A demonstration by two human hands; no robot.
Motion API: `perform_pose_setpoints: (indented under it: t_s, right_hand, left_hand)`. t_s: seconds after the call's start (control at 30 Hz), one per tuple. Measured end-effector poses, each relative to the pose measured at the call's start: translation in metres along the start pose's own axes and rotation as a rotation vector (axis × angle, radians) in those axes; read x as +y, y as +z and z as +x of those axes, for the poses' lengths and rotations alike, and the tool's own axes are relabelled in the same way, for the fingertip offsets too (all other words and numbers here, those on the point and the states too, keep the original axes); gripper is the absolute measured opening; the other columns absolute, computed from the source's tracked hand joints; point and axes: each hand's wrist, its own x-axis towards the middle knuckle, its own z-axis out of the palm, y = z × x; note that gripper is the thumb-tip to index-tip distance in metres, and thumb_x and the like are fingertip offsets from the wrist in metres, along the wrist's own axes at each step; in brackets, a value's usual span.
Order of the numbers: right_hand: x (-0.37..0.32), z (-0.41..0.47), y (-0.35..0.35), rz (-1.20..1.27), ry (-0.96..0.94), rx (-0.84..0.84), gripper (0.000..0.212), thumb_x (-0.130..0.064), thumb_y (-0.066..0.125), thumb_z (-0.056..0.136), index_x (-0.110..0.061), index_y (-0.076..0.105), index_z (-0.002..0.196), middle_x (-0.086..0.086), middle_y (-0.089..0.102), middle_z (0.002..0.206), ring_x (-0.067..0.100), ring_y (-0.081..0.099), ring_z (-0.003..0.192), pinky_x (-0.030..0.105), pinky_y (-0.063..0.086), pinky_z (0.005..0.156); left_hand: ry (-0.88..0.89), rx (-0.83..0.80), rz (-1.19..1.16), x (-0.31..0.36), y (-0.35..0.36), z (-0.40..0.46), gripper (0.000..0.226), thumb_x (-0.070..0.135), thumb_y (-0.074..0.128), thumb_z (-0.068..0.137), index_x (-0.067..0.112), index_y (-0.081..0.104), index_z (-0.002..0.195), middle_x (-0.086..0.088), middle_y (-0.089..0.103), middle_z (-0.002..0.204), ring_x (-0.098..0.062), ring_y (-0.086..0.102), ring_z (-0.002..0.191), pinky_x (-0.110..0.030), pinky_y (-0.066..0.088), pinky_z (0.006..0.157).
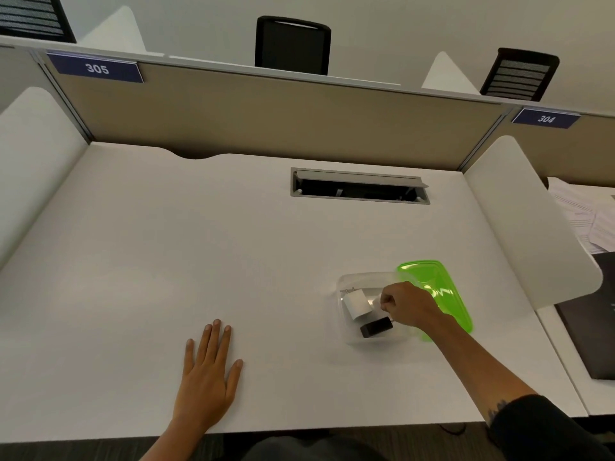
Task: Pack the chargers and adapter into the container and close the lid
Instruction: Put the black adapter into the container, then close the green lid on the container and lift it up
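Over the clear container point(346, 287), the right hand point(404, 304) has its fingers curled and pinched on a small white piece point(376, 302), probably one of the chargers or the adapter, though too little shows to tell which; it hangs low within the walls, so this looks like the moment of setting it down. Just left of it a white charger point(355, 304) lies inside with its prongs toward the far side; a black charger point(376, 327) lies at the near side, also inside. Behind the wrist the green lid point(432, 284) rests tilted, its left edge seeming to lean on the container's right rim; it lies close at hand for closing, but the forearm crosses it and must clear first. Well apart to the left, the left hand point(208, 377) lies flat and spread on the white desk point(133, 261), holding nothing, likely just steadying the body; a cable hatch point(359, 186) sits open at the far side, out of the way.
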Motion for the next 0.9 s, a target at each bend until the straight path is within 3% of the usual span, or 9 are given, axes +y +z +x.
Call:
perform_pose_setpoints:
  t_s: [0.23, 0.43, 0.57, 0.67, 0.77, 0.9]
  right_hand:
    - [0.026, 0.001, -0.012, 0.241, 0.059, 0.233, 0.004, -0.024, 0.074, 0.092, -0.025, 0.078, 0.091, -0.009, 0.075, 0.091, 0.018, 0.071, 0.090, 0.035, 0.058, 0.078]
    - [0.054, -0.005, -0.012, 0.329, 0.118, 0.455, 0.007, -0.018, 0.073, 0.094, -0.023, 0.077, 0.097, -0.011, 0.070, 0.088, 0.018, 0.064, 0.080, 0.033, 0.053, 0.074]
    - [0.072, -0.012, -0.006, 0.369, 0.194, 0.487, 0.007, -0.015, 0.073, 0.093, -0.019, 0.076, 0.098, -0.006, 0.072, 0.093, 0.024, 0.066, 0.084, 0.040, 0.057, 0.078]
    - [0.083, -0.017, 0.005, 0.400, 0.227, 0.447, 0.010, -0.009, 0.074, 0.092, -0.013, 0.077, 0.101, 0.001, 0.073, 0.095, 0.029, 0.066, 0.087, 0.042, 0.057, 0.079]
    - [0.089, -0.022, 0.019, 0.402, 0.241, 0.372, 0.012, -0.006, 0.072, 0.092, -0.008, 0.078, 0.103, 0.006, 0.074, 0.099, 0.028, 0.062, 0.088, 0.038, 0.053, 0.079]
    - [0.094, -0.025, 0.029, 0.453, 0.267, 0.291, 0.014, -0.005, 0.071, 0.091, -0.004, 0.077, 0.103, 0.011, 0.075, 0.101, 0.033, 0.067, 0.093, 0.041, 0.055, 0.083]
  left_hand:
    - [-0.012, -0.015, -0.044, 0.004, -0.006, 0.000, 0.080, 0.059, 0.021, 0.107, 0.020, -0.001, 0.173, -0.004, -0.009, 0.184, -0.023, -0.007, 0.170, -0.060, 0.006, 0.136]
    - [-0.003, 0.003, -0.148, 0.026, -0.015, 0.008, 0.091, 0.069, 0.001, 0.102, 0.015, 0.028, 0.170, -0.010, 0.018, 0.181, -0.030, 0.012, 0.169, -0.064, 0.005, 0.136]
    - [0.085, 0.023, -0.187, 0.058, -0.017, 0.017, 0.077, 0.064, 0.019, 0.105, 0.020, 0.040, 0.165, -0.004, 0.036, 0.174, -0.027, 0.028, 0.165, -0.059, 0.008, 0.137]
    - [0.142, 0.026, -0.299, 0.090, -0.019, 0.025, 0.070, 0.064, 0.030, 0.106, 0.023, 0.049, 0.159, 0.000, 0.054, 0.162, -0.023, 0.046, 0.154, -0.049, 0.026, 0.134]
    - [0.174, 0.017, -0.461, 0.125, -0.024, 0.033, 0.054, 0.052, 0.052, 0.107, 0.025, 0.057, 0.153, 0.003, 0.063, 0.152, -0.016, 0.059, 0.140, -0.033, 0.039, 0.123]
    - [0.066, -0.103, -0.742, 0.172, -0.037, 0.046, 0.050, 0.054, 0.061, 0.102, 0.035, 0.057, 0.148, 0.014, 0.070, 0.134, 0.000, 0.069, 0.112, -0.024, 0.060, 0.103]
